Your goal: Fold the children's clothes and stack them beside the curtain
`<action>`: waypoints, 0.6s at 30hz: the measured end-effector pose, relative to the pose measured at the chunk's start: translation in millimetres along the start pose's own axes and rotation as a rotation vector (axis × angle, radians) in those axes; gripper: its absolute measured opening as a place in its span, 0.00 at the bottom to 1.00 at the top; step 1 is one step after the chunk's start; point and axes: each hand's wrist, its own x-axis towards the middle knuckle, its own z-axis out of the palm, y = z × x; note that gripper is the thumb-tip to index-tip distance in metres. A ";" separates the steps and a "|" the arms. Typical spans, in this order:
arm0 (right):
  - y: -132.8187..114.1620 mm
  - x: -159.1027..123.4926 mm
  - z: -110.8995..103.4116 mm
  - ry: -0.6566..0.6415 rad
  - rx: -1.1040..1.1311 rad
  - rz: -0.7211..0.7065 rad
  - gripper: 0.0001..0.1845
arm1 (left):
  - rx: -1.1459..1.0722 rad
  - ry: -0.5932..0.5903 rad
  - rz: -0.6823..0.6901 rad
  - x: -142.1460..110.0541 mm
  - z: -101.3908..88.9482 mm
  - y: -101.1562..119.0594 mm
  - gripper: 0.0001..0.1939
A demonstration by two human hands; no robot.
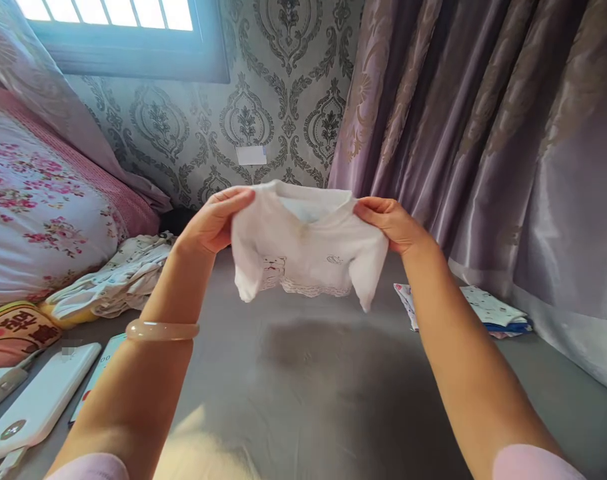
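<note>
A small white long-sleeved top [311, 247] hangs spread out in the air above a grey bed sheet [303, 400]. It has a V-neck, a lace-like hem and small embroidered marks on the front. My left hand [213, 217] pinches the shoulder on the left side, thumb on the near face. At the other shoulder, my right hand [391, 220] grips the cloth between thumb and fingers. Both sleeves dangle freely, and the top's shadow falls on the sheet below. A pale bangle circles my left forearm.
Folded clothes [498, 310] lie to the right, near the purple curtain [433, 120]. On the left are a heap of light clothes [118, 277], a floral pillow [43, 200], a white power bank [48, 400] with a cable, and a power strip [3, 387]. Patterned wallpaper [288, 100] covers the back wall.
</note>
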 end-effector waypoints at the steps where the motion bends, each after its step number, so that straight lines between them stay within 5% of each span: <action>1: -2.0 -0.6 0.6 -0.018 0.011 0.014 0.27 | 0.029 -0.024 -0.005 0.0 -0.1 2.0 0.20; 5: -1.6 2.8 10.9 -0.043 -0.076 0.033 0.24 | 0.269 0.057 0.024 2.9 7.7 -4.0 0.17; 9: 2.3 7.2 16.6 -0.024 0.015 0.015 0.27 | 0.182 0.064 0.093 4.5 14.0 -13.7 0.22; 13: 5.9 9.0 9.6 0.002 -0.062 0.034 0.26 | 0.339 0.099 0.082 3.6 11.7 -14.8 0.19; 18: 15.7 12.5 4.2 0.005 -0.140 -0.034 0.26 | 0.215 0.024 0.068 8.3 8.6 -21.9 0.20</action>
